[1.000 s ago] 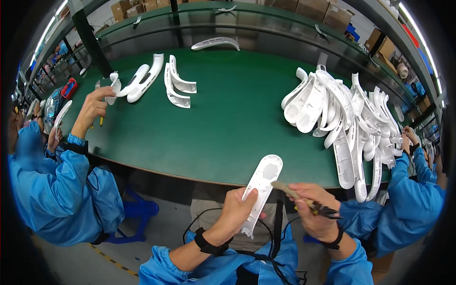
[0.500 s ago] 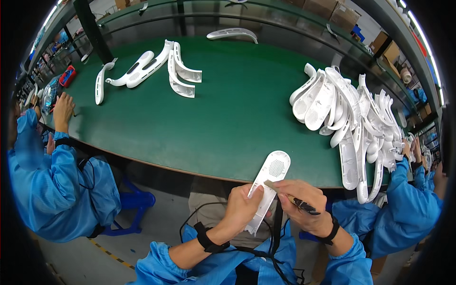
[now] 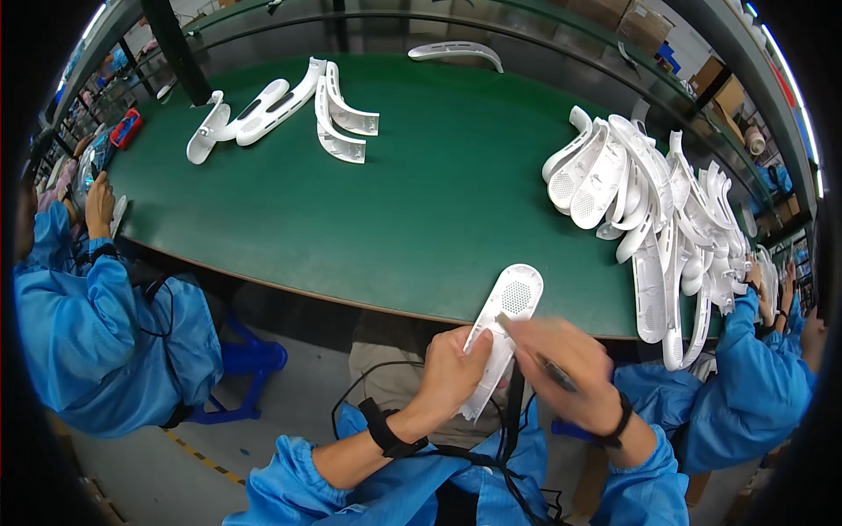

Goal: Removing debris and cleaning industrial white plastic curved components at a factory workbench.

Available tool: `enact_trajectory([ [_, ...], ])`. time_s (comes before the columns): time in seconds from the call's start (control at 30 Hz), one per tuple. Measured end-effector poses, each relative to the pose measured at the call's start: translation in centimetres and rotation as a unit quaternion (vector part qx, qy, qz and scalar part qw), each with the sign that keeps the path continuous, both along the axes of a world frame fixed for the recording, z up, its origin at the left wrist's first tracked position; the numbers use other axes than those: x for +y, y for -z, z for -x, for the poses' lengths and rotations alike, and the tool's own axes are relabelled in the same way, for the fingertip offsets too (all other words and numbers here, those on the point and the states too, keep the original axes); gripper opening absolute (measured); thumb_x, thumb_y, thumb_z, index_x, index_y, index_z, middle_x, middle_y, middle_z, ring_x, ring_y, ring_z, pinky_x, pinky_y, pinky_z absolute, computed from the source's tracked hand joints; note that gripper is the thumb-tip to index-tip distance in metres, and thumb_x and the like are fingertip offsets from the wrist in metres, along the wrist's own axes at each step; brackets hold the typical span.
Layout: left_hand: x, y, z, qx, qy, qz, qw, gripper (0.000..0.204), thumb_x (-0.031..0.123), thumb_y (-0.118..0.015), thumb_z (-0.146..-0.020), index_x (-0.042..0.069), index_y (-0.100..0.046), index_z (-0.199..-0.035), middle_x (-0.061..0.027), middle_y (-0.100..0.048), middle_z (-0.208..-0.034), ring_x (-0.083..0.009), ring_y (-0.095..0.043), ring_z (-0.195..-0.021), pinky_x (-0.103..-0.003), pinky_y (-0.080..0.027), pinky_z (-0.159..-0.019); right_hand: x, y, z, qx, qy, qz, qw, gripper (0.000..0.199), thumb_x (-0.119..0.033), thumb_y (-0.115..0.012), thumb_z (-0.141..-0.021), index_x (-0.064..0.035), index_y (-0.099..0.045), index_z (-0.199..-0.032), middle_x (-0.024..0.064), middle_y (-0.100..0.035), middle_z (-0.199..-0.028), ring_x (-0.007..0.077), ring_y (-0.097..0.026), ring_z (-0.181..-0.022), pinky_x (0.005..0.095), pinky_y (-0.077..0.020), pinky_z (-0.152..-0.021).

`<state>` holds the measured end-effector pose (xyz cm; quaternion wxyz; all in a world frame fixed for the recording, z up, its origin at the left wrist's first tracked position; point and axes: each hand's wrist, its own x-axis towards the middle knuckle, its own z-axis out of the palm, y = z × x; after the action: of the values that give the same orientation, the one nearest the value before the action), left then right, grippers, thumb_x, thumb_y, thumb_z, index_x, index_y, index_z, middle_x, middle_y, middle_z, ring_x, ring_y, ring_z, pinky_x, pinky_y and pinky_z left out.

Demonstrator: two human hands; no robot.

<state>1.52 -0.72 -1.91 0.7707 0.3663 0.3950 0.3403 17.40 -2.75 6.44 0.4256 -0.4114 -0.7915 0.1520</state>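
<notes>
My left hand [image 3: 452, 373] grips a long white plastic shell part [image 3: 517, 287] by its side, thumb on top. The part tilts over the table's front edge, its rounded end with a patch of small holes pointing away from me. My right hand [image 3: 570, 364] is closed around a slim hand tool [image 3: 558, 375] with a dark handle end. Its narrow tip meets the inner face of the part just below the holes. Motion blurs the right hand, and the fingers hide most of the tool, so its exact kind cannot be told.
On the green table [image 3: 421, 210], a heap of white shell parts [image 3: 649, 202] lies to the right. Several more white parts [image 3: 298, 101] sit at the far left, and a curved one [image 3: 456, 53] at the back. Co-workers in blue sleeves [image 3: 114, 298] sit on both sides.
The view has shifted slightly. My right hand and the tool have moved a little up the part and blurred. At the far left, the outermost white part lies differently, and the left co-worker's hand has shifted.
</notes>
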Motion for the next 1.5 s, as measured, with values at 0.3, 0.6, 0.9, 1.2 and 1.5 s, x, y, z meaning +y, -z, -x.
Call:
enact_trajectory([
  [0.3, -0.2, 0.0, -0.4, 0.068, -0.023, -0.029, 0.997, 0.029, 0.02, -0.051, -0.1, -0.007, -0.063, -0.1, -0.0079, -0.066, -0.08, -0.0103, -0.063, -0.061, -0.026, -0.057, -0.053, 0.2, 0.2, 0.1, 0.013, 0.052, 0.1, 0.994, 0.018, 0.007, -0.071, -0.078, 0.0042, -0.065, -0.095, 0.0197, -0.069, -0.098, 0.0309, -0.069, -0.085, 0.0343, -0.0562, -0.073],
  [0.6, -0.3, 2.2, -0.8, 0.15, -0.051, -0.155, 0.975, 0.031, 0.021, -0.051, -0.1, -0.007, -0.063, -0.094, -0.0071, -0.066, -0.073, -0.0113, -0.062, -0.056, -0.024, -0.051, -0.049, 0.9, -0.1, 0.0, 0.042, 0.053, 0.061, 0.996, 0.019, 0.009, -0.068, -0.08, 0.0056, -0.065, -0.099, 0.0174, -0.07, -0.097, 0.0279, -0.069, -0.08, 0.0321, -0.0549, -0.069],
  [0.9, -0.6, -0.2, -0.7, 0.138, -0.07, -0.094, 0.983, 0.031, 0.021, -0.054, -0.097, -0.007, -0.066, -0.092, -0.0147, -0.063, -0.062, -0.0122, -0.059, -0.059, -0.033, -0.046, -0.056, 0.6, -0.9, 0.8, 0.05, 0.03, 0.025, 0.998, 0.02, 0.008, -0.069, -0.08, 0.005, -0.065, -0.099, 0.0171, -0.069, -0.097, 0.0275, -0.067, -0.078, 0.0328, -0.0539, -0.069],
  [1.2, -0.9, 0.6, -1.0, 0.161, -0.083, -0.161, 0.97, 0.03, 0.021, -0.054, -0.097, -0.007, -0.066, -0.094, -0.0188, -0.063, -0.063, -0.0145, -0.059, -0.057, -0.035, -0.045, -0.055, 0.5, 0.1, 0.5, 0.055, 0.039, 0.036, 0.997, 0.019, 0.009, -0.069, -0.079, 0.0048, -0.065, -0.097, 0.0165, -0.07, -0.094, 0.0286, -0.069, -0.08, 0.0339, -0.0548, -0.068],
  [1.5, -1.0, 1.5, -1.1, 0.197, -0.115, -0.218, 0.949, 0.029, 0.02, -0.054, -0.096, -0.006, -0.066, -0.094, -0.0188, -0.06, -0.059, -0.0141, -0.055, -0.051, -0.034, -0.043, -0.051, 1.1, -0.2, 0.4, 0.03, 0.058, 0.056, 0.996, 0.019, 0.007, -0.07, -0.079, 0.0048, -0.065, -0.097, 0.0151, -0.069, -0.093, 0.0286, -0.068, -0.077, 0.0335, -0.0544, -0.067],
])
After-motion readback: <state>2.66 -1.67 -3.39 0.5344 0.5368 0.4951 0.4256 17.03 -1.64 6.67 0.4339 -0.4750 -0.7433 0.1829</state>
